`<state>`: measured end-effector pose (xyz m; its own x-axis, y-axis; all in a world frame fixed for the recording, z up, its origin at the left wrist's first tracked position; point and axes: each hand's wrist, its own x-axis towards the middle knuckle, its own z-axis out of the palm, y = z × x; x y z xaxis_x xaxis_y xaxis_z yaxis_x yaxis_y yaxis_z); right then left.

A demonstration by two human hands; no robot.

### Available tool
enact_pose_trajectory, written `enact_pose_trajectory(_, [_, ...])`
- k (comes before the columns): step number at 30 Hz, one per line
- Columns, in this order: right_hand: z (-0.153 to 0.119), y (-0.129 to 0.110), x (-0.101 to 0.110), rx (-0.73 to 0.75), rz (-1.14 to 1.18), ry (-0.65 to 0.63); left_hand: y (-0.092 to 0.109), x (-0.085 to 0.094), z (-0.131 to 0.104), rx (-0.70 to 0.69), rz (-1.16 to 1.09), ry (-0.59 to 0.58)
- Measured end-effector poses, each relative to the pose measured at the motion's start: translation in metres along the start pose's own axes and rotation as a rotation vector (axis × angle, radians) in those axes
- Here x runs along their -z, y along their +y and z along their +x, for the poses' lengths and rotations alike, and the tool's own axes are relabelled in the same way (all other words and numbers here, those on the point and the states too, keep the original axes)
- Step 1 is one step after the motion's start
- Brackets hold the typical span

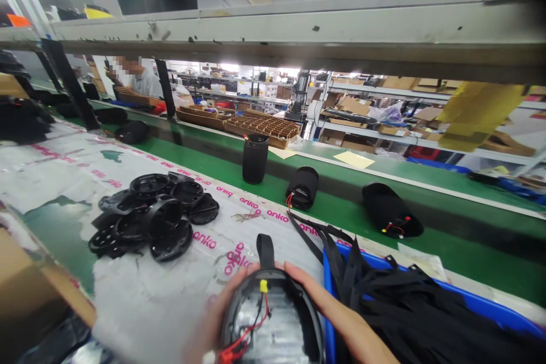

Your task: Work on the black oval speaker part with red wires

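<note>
My left hand (215, 315) and right hand (324, 301) are clamped on either side of a round black housing (268, 324), open end facing me, at the near edge of the surface (140, 307). Left hand partly blurred, fingers wrap its left rim; right fingers run along its upper right rim. Inside the housing: a silvery interior, red and black wires (251, 330), a small yellow connector (264, 285) at the top. A black strap loop (265, 250) sticks up from the housing's far rim.

Just right of my right hand, a blue bin (490, 310) full of black straps (405, 307), some spilling over its far-left corner. Left of the housing, further in on the surface, a pile of black round plastic parts (156, 216) on white wrap printed with pink "anko" lettering. Cardboard box (29, 290) at the near left corner.

Beyond the surface's far edge, a green conveyor belt (341, 210) carries three black cylinders: one upright (255, 158), two lying down (302, 187) (390, 210), both with red wires at the end. Far side: cardboard divider trays (262, 127), a person (136, 77) at far left, a grey shelf beam (298, 28) overhead.
</note>
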<state>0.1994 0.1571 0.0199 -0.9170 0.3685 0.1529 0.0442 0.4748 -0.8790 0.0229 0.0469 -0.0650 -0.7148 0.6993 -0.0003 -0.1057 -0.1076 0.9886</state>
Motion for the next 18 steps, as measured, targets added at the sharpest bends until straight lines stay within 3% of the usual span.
enact_pose_trajectory(6, [0.0, 0.003, -0.001, -0.03, 0.001, 0.028, 0.019, 0.009, 0.009, 0.072, 0.036, 0.096])
enact_pose_trajectory(12, [0.001, 0.004, 0.006, 0.008, 0.049, -0.014, 0.009, 0.015, 0.016, 0.09, 0.104, 0.102])
enact_pose_trajectory(18, [0.006, 0.014, -0.001, -0.006, 0.109, -0.008, -0.008, 0.009, 0.019, -0.09, 0.135, 0.012])
